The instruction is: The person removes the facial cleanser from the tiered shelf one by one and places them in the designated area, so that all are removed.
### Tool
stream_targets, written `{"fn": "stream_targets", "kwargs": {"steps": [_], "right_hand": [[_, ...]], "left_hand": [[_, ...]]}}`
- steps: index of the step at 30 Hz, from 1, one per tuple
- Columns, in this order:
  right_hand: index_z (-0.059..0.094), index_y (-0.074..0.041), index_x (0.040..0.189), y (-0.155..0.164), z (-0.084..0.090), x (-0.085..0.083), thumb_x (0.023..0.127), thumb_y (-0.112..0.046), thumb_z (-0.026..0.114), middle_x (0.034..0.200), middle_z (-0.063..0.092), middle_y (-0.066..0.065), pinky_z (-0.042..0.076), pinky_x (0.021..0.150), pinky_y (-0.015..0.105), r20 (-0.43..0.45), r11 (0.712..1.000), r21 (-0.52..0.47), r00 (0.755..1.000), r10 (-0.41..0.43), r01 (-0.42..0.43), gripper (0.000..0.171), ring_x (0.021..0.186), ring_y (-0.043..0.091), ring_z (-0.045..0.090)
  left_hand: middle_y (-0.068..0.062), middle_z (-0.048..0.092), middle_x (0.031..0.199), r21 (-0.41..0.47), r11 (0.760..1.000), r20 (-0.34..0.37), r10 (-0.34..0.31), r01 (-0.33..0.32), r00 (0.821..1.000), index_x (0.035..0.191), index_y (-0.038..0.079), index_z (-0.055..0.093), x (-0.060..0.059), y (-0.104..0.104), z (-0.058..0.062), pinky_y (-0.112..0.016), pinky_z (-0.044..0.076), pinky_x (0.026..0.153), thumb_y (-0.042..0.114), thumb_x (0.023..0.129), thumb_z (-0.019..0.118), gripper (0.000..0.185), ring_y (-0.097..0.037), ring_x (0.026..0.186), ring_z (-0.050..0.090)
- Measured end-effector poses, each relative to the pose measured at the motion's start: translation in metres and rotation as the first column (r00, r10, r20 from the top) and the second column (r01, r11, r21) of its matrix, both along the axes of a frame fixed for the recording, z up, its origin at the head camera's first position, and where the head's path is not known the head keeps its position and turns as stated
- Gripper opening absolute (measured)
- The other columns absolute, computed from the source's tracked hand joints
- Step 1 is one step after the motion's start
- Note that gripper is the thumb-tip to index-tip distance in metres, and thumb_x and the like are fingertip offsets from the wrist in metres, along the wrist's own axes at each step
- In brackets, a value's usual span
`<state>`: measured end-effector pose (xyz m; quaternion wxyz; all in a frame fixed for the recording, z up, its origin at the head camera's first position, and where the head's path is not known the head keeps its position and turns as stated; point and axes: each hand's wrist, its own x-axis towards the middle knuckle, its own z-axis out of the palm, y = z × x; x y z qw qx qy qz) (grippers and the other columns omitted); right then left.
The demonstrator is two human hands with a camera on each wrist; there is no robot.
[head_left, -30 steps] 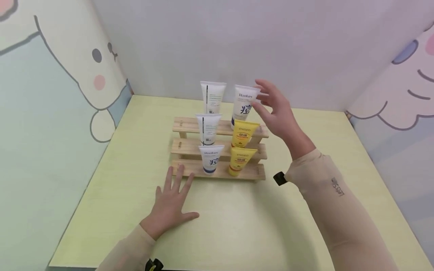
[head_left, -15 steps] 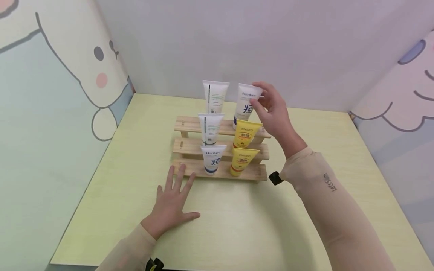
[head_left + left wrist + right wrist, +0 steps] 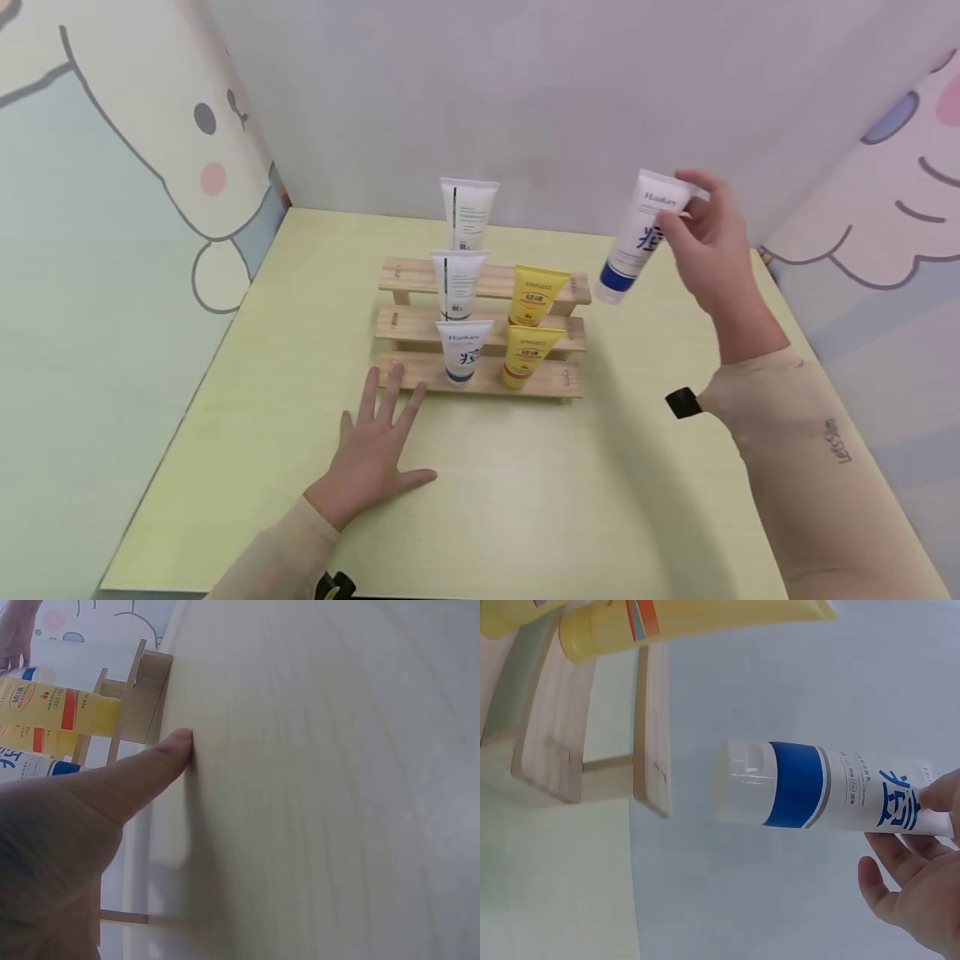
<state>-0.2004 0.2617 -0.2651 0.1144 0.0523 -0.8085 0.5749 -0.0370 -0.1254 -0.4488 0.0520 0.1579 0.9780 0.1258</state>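
Note:
My right hand (image 3: 712, 242) pinches a white tube with a blue band (image 3: 636, 237) near its flat top end, thumb in front and fingers behind. The tube hangs tilted in the air to the right of the wooden three-step rack (image 3: 487, 383), cap end down. In the right wrist view the tube's clear cap (image 3: 746, 782) points toward the rack. My left hand (image 3: 373, 454) lies with spread, straight fingers at the rack's front left corner, fingertips right at the lowest step. Its thumb (image 3: 150, 772) stretches over the tabletop in the left wrist view.
On the rack's left side stand a tall white tube (image 3: 470, 212), a second white tube (image 3: 458, 283) and a smaller blue-banded white tube (image 3: 463, 352). Two yellow tubes stand at the right, on the middle step (image 3: 537, 293) and bottom step (image 3: 528, 354). Walls enclose the pale table (image 3: 480, 517).
My right hand has closed its fingers on the blue-banded tube, lifted it off the top step and carried it right. My left hand has stayed in place.

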Motion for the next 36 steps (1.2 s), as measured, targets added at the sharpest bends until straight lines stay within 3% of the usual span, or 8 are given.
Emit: {"fn": "stream_targets", "kwargs": {"steps": [4,11,16,23,29,36], "right_hand": [[0.027,-0.022,0.163,0.023,-0.010,0.003,0.110,-0.026,0.050,0.145,0.058,0.018,0.047,0.107,0.037,0.156,0.980,0.193,0.984,-0.085,0.054,0.058,0.114,0.012,0.060],[0.015,-0.012,0.168,0.042,-0.073,-0.013,0.111,-0.026,0.046,0.159,0.040,0.036,0.040,0.116,0.063,0.371,0.964,0.254,0.928,-0.023,-0.078,0.066,0.137,0.043,0.050],[0.014,-0.009,0.169,0.041,-0.114,-0.027,0.111,-0.024,0.045,0.159,0.037,0.038,0.039,0.117,0.064,0.475,0.952,0.268,0.880,0.002,-0.146,0.067,0.143,0.047,0.046],[0.011,-0.010,0.169,0.043,-0.143,-0.043,0.111,-0.025,0.047,0.162,0.030,0.039,0.037,0.119,0.066,0.566,0.933,0.312,0.824,-0.030,-0.180,0.069,0.149,0.051,0.039],[0.015,-0.006,0.168,0.045,-0.157,-0.049,0.111,-0.026,0.048,0.160,0.035,0.039,0.040,0.119,0.062,0.556,0.916,0.373,0.825,-0.096,-0.145,0.069,0.147,0.050,0.042],[0.019,-0.002,0.166,0.045,-0.161,-0.045,0.111,-0.029,0.047,0.153,0.046,0.037,0.039,0.119,0.061,0.518,0.862,0.491,0.837,-0.177,-0.122,0.067,0.141,0.050,0.049]], "left_hand": [[-0.022,0.002,0.176,-0.003,1.000,-0.002,-0.004,0.004,1.000,0.168,0.015,0.026,0.000,0.000,0.001,-0.086,0.042,0.094,0.064,0.076,0.085,0.120,-0.055,0.159,0.005],[-0.022,0.002,0.176,-0.004,1.000,0.005,-0.002,0.002,1.000,0.168,0.014,0.025,0.000,-0.002,0.003,-0.086,0.041,0.095,0.063,0.076,0.086,0.120,-0.055,0.159,0.006],[-0.022,0.001,0.176,0.009,1.000,-0.004,-0.003,0.003,1.000,0.168,0.014,0.025,0.001,-0.002,0.002,-0.087,0.041,0.094,0.064,0.075,0.086,0.121,-0.055,0.158,0.005],[-0.022,0.002,0.176,0.023,1.000,0.011,-0.001,0.001,1.000,0.167,0.014,0.026,0.001,0.000,0.003,-0.087,0.039,0.095,0.062,0.076,0.087,0.120,-0.055,0.159,0.003],[-0.021,0.001,0.176,0.020,1.000,0.036,-0.001,0.000,0.999,0.168,0.014,0.024,0.002,0.001,0.007,-0.087,0.039,0.096,0.062,0.076,0.086,0.120,-0.054,0.159,0.003],[-0.020,0.001,0.177,0.014,1.000,0.026,0.009,-0.010,1.000,0.168,0.015,0.024,0.003,0.000,0.006,-0.086,0.039,0.097,0.062,0.076,0.086,0.121,-0.053,0.160,0.003]]}}
